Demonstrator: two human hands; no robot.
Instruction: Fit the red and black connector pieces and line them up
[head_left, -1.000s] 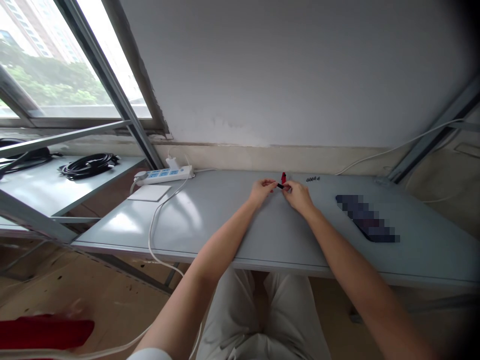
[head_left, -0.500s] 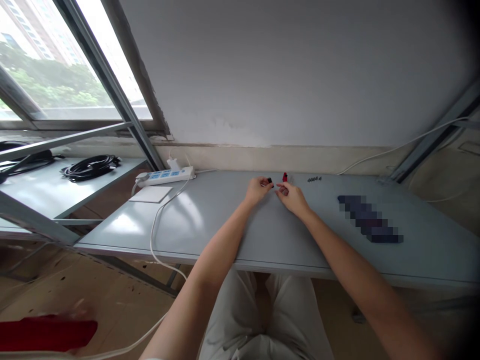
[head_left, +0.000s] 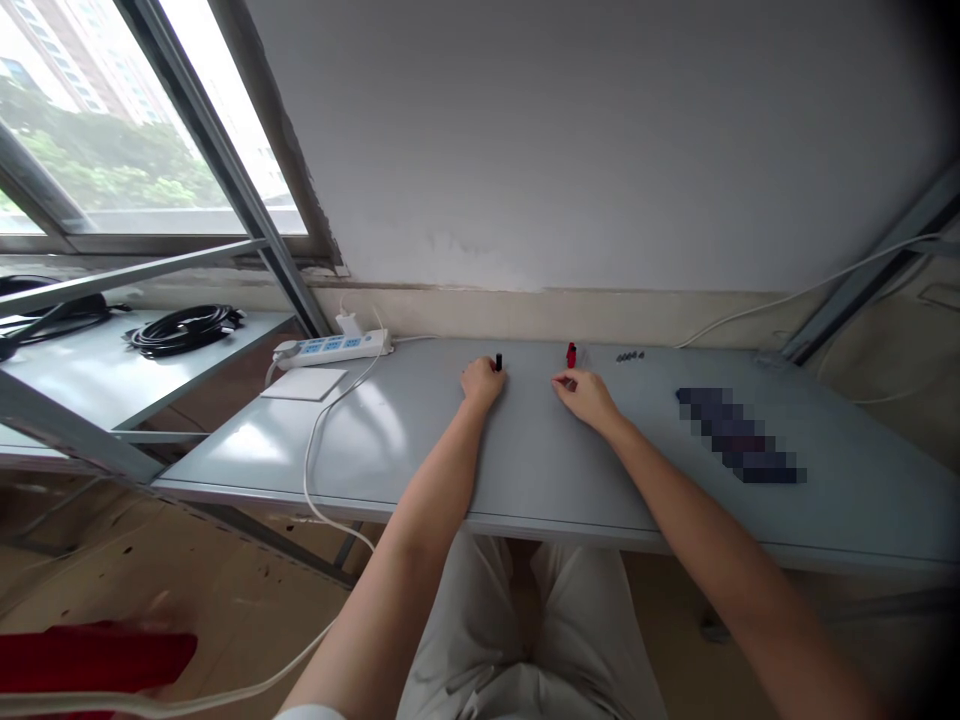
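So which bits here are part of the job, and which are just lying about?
Job, judging by nearness:
- black piece at left hand
- red piece beyond right hand
- small dark pieces, probably

Lying about:
- power strip
- white flat piece
- coiled black cable
- pixelated dark item

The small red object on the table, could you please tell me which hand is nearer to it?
Right. The right hand is just in front of the small red object; the left hand is farther off, to its left, with fingers at the black piece.
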